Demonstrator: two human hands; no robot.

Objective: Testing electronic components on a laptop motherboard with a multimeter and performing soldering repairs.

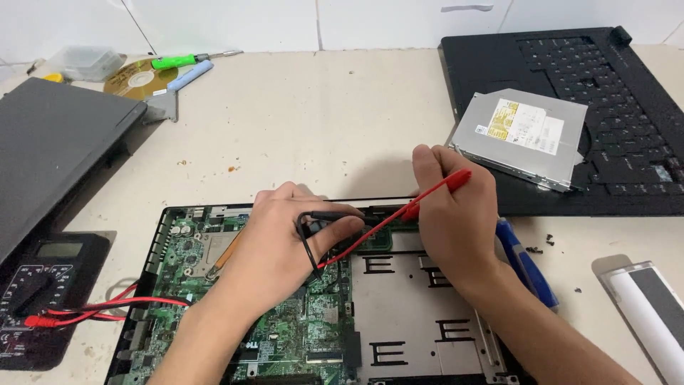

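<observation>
An opened laptop base with a green circuit board (285, 321) and a silver metal plate (420, 314) lies in front of me. My left hand (285, 242) rests on the board and pinches a black test probe (335, 215) near the far edge. My right hand (452, 210) grips a red test probe (431, 194), its tip down near the same spot. A red lead (107, 308) and a black lead run left to a black multimeter (43, 292).
A silver optical drive (524, 135) lies on a black keyboard cover (627, 114) at the back right. A blue-handled tool (531, 267) sits by my right wrist. A dark laptop lid (50, 142), a disc (139, 80), and a green screwdriver (178, 61) are at the back left.
</observation>
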